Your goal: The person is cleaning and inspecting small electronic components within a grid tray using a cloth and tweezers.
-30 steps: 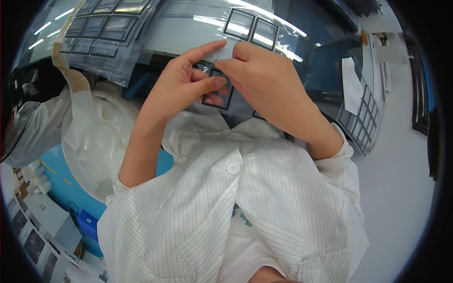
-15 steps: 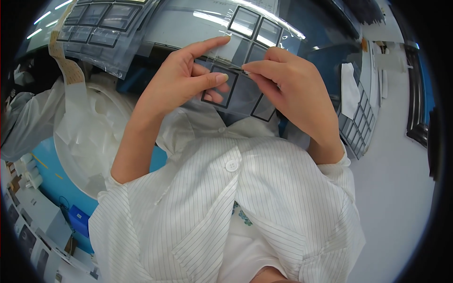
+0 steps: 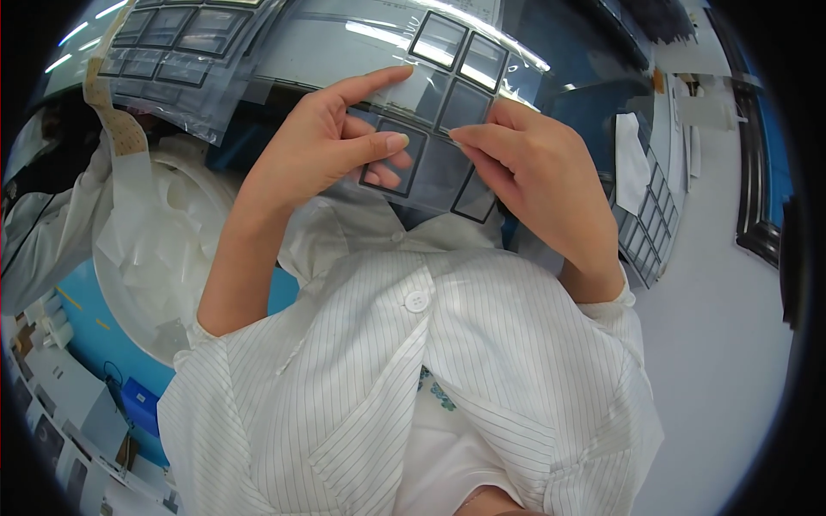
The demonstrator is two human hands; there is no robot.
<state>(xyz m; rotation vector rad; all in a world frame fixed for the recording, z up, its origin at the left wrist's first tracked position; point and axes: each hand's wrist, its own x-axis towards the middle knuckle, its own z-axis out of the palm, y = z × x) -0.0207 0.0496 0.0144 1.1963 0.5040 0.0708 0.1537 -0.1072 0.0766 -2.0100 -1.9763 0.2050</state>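
A clear plastic sheet with black rectangular frames (image 3: 441, 168) spans the space between my hands, its near edge toward my shirt. My left hand (image 3: 311, 146) grips its left side, thumb on top and several fingers showing through from beneath. The left index finger stretches out over the sheet. At the middle of the sheet, my right hand (image 3: 549, 163) has thumb and index finger pinched together against a black frame line. What lies in that pinch is too small to make out.
Stacked framed film sheets (image 3: 185, 43) lie at the far left. A white bin with a plastic liner (image 3: 155, 249) stands to my left. At right is a black grid panel (image 3: 647, 225) with a white cloth (image 3: 630, 163) on it. Another person's pale sleeve (image 3: 52, 228) shows at the left.
My right hand's fingertips have moved slightly right and down along the sheet. A thin sliver seen at those fingertips before no longer shows. The left hand keeps its hold.
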